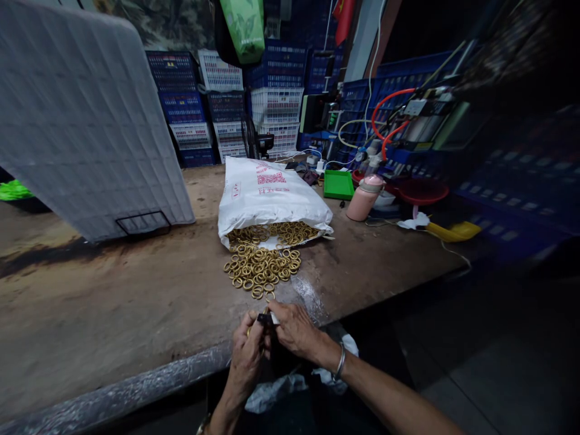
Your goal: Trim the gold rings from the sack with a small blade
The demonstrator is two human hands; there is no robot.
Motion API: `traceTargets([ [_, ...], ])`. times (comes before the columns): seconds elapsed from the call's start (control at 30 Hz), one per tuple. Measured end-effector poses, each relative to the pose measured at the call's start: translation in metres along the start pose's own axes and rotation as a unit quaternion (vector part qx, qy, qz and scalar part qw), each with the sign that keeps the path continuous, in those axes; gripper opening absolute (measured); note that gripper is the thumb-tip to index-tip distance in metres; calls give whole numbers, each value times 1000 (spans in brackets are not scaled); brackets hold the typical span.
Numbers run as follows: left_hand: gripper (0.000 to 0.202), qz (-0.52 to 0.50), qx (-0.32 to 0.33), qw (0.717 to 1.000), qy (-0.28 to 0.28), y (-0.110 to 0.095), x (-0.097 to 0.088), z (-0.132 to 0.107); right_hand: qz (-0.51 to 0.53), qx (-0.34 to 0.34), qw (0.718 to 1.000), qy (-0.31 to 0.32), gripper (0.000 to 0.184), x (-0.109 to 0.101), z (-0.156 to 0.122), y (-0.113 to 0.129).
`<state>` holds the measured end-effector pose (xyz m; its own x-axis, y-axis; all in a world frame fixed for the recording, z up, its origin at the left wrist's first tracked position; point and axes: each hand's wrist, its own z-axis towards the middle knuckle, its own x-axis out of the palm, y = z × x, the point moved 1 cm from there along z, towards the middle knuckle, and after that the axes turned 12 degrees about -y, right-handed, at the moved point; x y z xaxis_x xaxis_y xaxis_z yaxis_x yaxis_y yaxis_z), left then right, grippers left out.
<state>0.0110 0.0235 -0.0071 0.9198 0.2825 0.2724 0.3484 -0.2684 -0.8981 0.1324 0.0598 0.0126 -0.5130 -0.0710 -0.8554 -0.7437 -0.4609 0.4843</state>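
Observation:
A white sack (272, 196) lies on its side on the worn workbench (113, 302), and several brass rings (261, 266) spill from its mouth into a pile. At the bench's front edge my left hand (247, 356) is closed around a brass ring, partly hidden by its fingers. My right hand (294, 329), with a metal bangle at the wrist, pinches a small dark tool (265, 317) held against the left hand. Both hands sit just in front of the ring pile.
A grey quilted panel (86, 115) leans at the left. Stacked blue and white crates (254, 103) fill the back. A green tray (338, 184), pink bottle (365, 198), red bowl (419, 190), yellow scoop (453, 231) and a machine with red hoses (408, 121) stand at the right.

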Motion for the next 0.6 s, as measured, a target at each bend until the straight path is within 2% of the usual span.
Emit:
traceTargets([
  [0.3, 27, 8, -1, 1000, 10, -1, -3, -1, -28, 11, 1000, -3, 24, -3, 0, 8],
  [0.5, 27, 27, 12, 1000, -7, -3, -3, 0, -32, 11, 999, -25, 22, -3, -1, 9],
  [0.6, 29, 15, -3, 1000, -20, -4, -2, -1, -43, 19, 998, -30, 22, -1, -1, 8],
])
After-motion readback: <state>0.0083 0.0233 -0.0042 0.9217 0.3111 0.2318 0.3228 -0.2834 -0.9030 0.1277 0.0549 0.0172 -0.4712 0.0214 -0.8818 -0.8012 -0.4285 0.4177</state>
